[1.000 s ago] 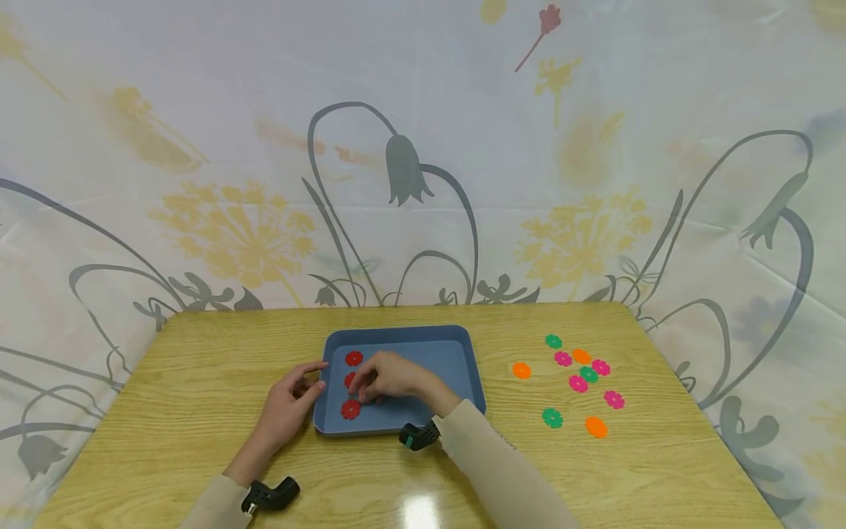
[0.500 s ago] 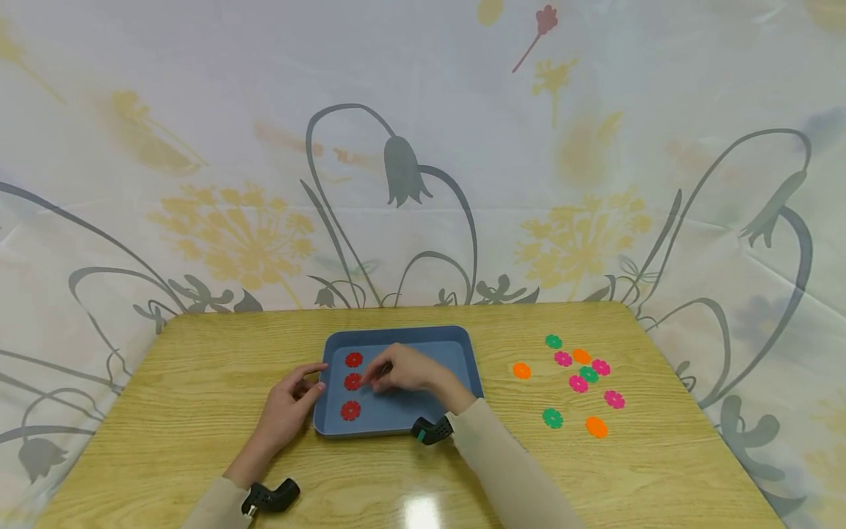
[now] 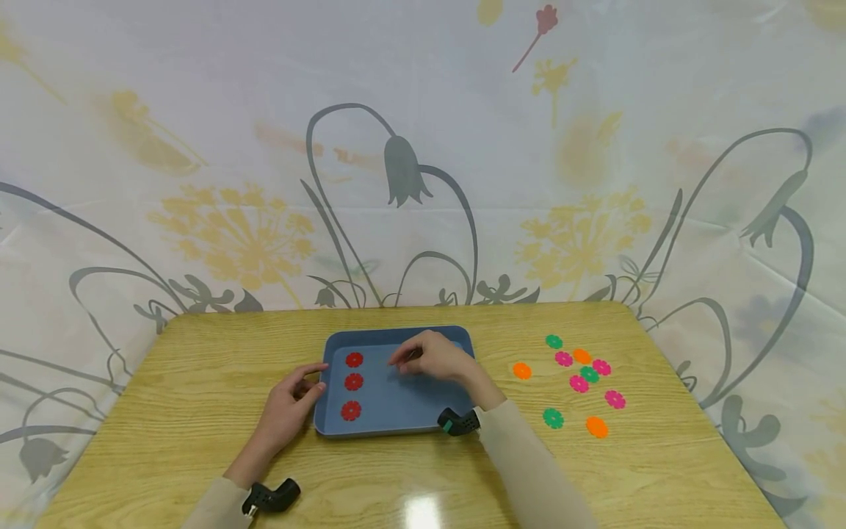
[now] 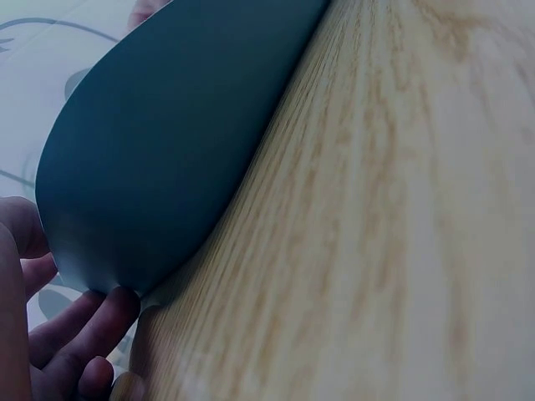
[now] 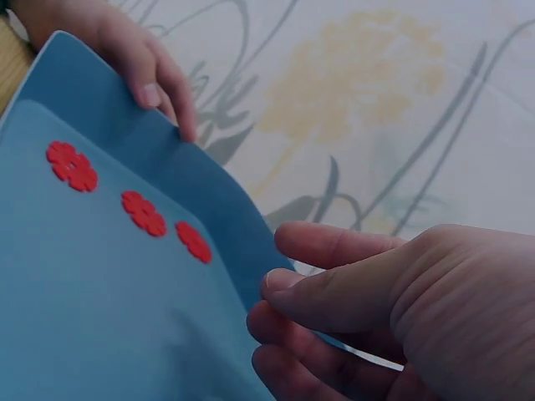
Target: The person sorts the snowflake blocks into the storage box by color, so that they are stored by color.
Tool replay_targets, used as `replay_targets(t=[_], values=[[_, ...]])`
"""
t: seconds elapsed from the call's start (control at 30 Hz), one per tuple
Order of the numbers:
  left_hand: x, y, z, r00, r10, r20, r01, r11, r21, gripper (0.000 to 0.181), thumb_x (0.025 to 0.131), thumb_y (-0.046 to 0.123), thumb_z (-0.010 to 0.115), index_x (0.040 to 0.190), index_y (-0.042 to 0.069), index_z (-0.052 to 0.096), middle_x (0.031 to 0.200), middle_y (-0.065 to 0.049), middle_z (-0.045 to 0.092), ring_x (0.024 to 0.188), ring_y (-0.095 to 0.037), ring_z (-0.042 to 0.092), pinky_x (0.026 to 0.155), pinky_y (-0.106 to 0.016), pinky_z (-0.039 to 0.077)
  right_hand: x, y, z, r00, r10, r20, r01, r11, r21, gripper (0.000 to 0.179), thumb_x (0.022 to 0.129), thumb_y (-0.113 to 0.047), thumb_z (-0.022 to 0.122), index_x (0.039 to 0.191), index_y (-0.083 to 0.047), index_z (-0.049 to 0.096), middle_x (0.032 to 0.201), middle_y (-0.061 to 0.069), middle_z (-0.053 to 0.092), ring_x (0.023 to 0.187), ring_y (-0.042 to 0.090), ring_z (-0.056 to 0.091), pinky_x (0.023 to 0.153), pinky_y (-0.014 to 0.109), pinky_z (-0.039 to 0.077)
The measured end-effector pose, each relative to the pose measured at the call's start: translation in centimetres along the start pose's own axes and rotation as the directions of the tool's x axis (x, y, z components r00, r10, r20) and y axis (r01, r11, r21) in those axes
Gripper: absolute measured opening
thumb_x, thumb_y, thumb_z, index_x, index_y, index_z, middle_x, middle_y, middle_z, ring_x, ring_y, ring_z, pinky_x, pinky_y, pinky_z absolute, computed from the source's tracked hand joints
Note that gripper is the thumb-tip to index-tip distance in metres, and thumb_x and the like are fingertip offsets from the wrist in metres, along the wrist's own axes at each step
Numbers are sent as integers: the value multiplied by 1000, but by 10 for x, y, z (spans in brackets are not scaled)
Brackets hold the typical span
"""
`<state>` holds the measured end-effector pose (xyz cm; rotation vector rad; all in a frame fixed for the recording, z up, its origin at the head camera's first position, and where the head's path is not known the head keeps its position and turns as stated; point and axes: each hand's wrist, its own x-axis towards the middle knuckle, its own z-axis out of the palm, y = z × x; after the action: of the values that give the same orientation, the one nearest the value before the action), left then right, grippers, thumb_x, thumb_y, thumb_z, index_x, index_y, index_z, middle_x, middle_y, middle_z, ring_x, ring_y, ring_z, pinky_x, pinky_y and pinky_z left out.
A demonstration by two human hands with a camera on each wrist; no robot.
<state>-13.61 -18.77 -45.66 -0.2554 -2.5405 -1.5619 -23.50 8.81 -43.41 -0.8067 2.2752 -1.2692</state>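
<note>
A blue tray (image 3: 416, 426) lies on the table, with three red flower-shaped discs in a column along its left side: the far disc (image 3: 354, 360), the middle disc (image 3: 353, 381) and the near disc (image 3: 351, 410). My left hand (image 3: 288, 402) holds the tray's left wall. In the right wrist view, its thumb and a finger reach over the rim; the left wrist view shows other fingertips (image 4: 117, 313) against the outer side. Over the tray's middle hovers my right hand (image 3: 436, 358), fingers loosely bent and nothing between them, apart from the discs.
Right of the tray, loose flower-shaped discs lie scattered: green (image 3: 553, 418), pink (image 3: 615, 399) and plain-looking orange ones (image 3: 597, 427). A few of them overlap. A patterned cloth (image 3: 423, 242) hangs behind the wooden table (image 3: 211, 353).
My right hand has moved off the red discs, rightward and slightly away, uncovering all three. My left hand has stayed at the tray's left wall.
</note>
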Motion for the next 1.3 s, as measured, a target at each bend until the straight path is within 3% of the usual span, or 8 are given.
replay_targets(t=[0.43,0.7,1.0,1.13,1.3], values=[[0,0,0,1000,-11,-6,11,1000,11,31,92,9,58,123,1,58,91,-16,63,77,-28,58,65,-25,45,-34,14,-34,992,17,-122,-8,997,77,23,89,-6,62,111,-1,67,106,16,64,90,20,61,76,31,50],[6,-37,4,1000,-14,-8,14,1000,0,32,93,20,59,123,11,60,91,-7,64,77,-19,57,65,-26,45,-55,26,-52,975,47,-218,-33,997,69,23,89,-5,62,110,1,66,108,19,62,92,23,60,78,35,49],[7,-45,5,1000,4,-13,-4,1000,-8,33,93,25,60,123,14,60,91,-3,65,78,-16,59,66,-27,46,-85,50,-75,946,111,-304,-83,991,103,26,90,-6,60,115,2,63,113,20,60,95,29,59,82,46,47],[7,-45,4,1000,10,-14,-10,1000,-10,33,93,24,60,124,13,60,93,-4,65,78,-16,60,66,-27,46,-99,63,-84,938,120,-326,-95,991,91,29,90,-6,60,117,4,61,115,23,57,98,32,57,82,44,48],[8,-44,4,1000,1,-13,-1,1000,-8,33,92,24,60,124,13,60,94,-4,65,79,-17,59,67,-27,46,-113,75,-90,925,141,-353,-153,988,-6,27,90,-6,61,115,2,63,111,19,61,97,29,58,78,38,49]])
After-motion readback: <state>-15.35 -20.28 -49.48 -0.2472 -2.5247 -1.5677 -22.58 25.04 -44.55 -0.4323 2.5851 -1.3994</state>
